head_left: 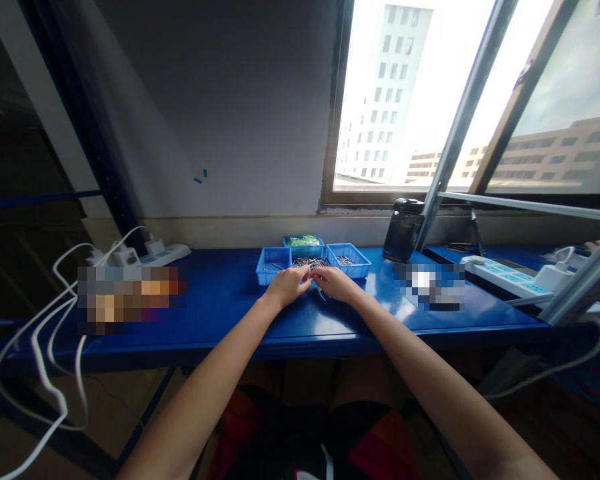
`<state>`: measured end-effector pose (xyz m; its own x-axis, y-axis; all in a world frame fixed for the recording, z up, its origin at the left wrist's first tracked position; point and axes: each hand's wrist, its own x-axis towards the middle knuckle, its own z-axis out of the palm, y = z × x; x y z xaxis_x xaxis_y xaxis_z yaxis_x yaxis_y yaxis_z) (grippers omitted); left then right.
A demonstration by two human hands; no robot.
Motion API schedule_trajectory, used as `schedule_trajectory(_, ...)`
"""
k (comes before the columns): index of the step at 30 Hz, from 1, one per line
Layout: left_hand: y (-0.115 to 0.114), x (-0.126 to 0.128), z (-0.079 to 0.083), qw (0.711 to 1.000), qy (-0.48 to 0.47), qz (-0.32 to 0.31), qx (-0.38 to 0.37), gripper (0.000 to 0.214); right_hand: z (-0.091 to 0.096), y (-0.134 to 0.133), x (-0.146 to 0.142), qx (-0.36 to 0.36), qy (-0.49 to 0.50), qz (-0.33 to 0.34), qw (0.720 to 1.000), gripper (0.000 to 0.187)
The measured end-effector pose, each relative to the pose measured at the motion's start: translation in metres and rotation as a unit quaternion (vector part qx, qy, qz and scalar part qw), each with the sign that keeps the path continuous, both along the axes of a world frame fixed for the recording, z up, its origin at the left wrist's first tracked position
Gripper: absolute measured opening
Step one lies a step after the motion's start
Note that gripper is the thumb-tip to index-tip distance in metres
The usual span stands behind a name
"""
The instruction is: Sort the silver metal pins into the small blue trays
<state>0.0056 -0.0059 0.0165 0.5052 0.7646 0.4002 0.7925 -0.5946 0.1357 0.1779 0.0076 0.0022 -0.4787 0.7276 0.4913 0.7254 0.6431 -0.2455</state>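
Note:
My left hand (286, 287) and my right hand (336, 283) meet over the front of the bench, fingertips close together. Both are closed in a pinch; whatever lies between the fingers is too small to make out. Just beyond them is a heap of small, thin metal parts (311, 262), partly covered by my fingers. To its left a blue tray (267, 275) holds a few slim pieces. Another blue tray (359, 271) on the right contains more small metal parts. Behind the heap, green packets (303, 241) fill a third blue tray (286, 248).
The blue bench (220, 293) runs along a grey wall under a window. A black container (403, 230) stands at the back right. Power strips with white cables (510, 279) lie right and left. Blurred patches hide items on both sides. A metal post (447, 160) rises at right.

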Motion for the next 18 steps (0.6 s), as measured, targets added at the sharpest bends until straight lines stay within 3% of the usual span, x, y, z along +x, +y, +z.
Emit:
schedule_trajectory(8, 0.004, -0.001, 0.0, 0.996, 0.042, 0.068, -0.05, 0.022, 0.0, -0.004, -0.002, -0.015, -0.016, 0.053, 0.998, 0.017)
schedule_trajectory(18, 0.005, -0.001, -0.002, 0.994, 0.051, 0.061, -0.069, 0.024, -0.004, 0.006, 0.003, -0.011, -0.017, 0.0, 1.0, 0.014)
